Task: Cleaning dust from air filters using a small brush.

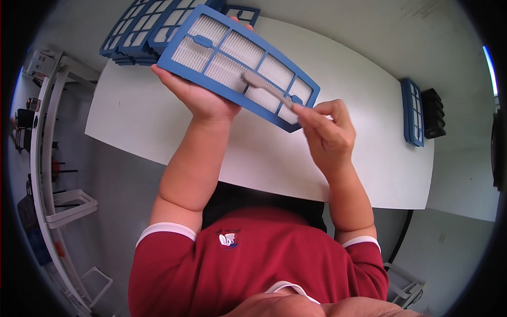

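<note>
My left hand (pixel 202 93) holds up a pleated air filter (pixel 233 51) with a blue plastic frame, its palm beneath the near edge and fingertips showing past the far edge. The filter is tilted above the white table. Between thumb and fingers, my right hand (pixel 330 130) grips the handle of a small greyish brush (pixel 267 87). The brush's bristled head lies over the white pleats near the filter's middle. The bristle tips are partly hidden, so firm contact is hard to tell.
Stacks of similar blue-framed filters (pixel 136 29) stand at the white table's (pixel 380 170) back left. More filters (pixel 414 113) lie at its right end, beside black ridged parts (pixel 433 113). A white rack (pixel 47 158) with trays is at the left.
</note>
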`<state>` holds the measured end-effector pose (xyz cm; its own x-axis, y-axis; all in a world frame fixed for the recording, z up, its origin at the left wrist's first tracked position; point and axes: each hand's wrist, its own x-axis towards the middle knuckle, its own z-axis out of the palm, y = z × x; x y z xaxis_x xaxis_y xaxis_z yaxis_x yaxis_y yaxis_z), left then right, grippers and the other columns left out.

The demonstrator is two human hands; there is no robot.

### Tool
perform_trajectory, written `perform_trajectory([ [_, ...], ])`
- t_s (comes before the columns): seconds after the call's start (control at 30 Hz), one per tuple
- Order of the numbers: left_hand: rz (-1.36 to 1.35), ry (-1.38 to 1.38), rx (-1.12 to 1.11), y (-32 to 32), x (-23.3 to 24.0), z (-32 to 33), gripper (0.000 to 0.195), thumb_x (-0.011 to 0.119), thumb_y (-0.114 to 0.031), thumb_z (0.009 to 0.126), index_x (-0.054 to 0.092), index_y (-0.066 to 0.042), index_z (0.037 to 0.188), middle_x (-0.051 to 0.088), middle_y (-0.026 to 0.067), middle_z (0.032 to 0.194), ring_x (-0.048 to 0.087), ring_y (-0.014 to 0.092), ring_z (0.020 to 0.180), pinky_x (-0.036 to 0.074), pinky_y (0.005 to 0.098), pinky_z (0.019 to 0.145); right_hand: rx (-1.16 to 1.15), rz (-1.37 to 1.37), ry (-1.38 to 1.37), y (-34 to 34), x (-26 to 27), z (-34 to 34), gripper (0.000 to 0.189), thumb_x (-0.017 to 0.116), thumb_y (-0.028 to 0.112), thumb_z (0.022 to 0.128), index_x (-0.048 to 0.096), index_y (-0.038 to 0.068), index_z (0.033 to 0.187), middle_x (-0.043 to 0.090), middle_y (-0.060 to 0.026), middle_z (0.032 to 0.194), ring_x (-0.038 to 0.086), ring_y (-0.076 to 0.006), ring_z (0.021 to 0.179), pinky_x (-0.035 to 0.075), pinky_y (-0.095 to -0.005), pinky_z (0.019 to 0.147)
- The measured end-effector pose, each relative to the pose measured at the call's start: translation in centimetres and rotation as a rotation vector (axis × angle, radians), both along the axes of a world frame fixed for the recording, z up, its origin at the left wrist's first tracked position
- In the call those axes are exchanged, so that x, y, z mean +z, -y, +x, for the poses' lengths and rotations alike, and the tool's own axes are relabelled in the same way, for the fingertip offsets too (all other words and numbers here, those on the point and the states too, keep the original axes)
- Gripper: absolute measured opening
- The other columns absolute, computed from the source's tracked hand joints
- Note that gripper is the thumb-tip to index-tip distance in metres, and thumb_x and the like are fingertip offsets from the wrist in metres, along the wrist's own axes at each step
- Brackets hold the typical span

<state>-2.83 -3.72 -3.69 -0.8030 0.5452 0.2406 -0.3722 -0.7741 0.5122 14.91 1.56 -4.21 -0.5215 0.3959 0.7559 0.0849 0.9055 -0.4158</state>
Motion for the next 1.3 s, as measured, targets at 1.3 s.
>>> perform_trajectory([
  [1.3,-0.067,0.002,0.087,0.7,0.2,-0.7,0.096,0.01,-0.079,0.075,0.038,-0.008,0.132,0.048,0.0209,0.125,0.049,0.04,0.113,0.042,0.0503,0.095,0.216,-0.256,0.183,-0.7,-0.1,1.2,0.027,0.069,-0.006,0.07,0.071,0.009,0.092,0.05,-0.0029,0.068,0.049,-0.0127,0.06,0.039,-0.0239,0.048],
])
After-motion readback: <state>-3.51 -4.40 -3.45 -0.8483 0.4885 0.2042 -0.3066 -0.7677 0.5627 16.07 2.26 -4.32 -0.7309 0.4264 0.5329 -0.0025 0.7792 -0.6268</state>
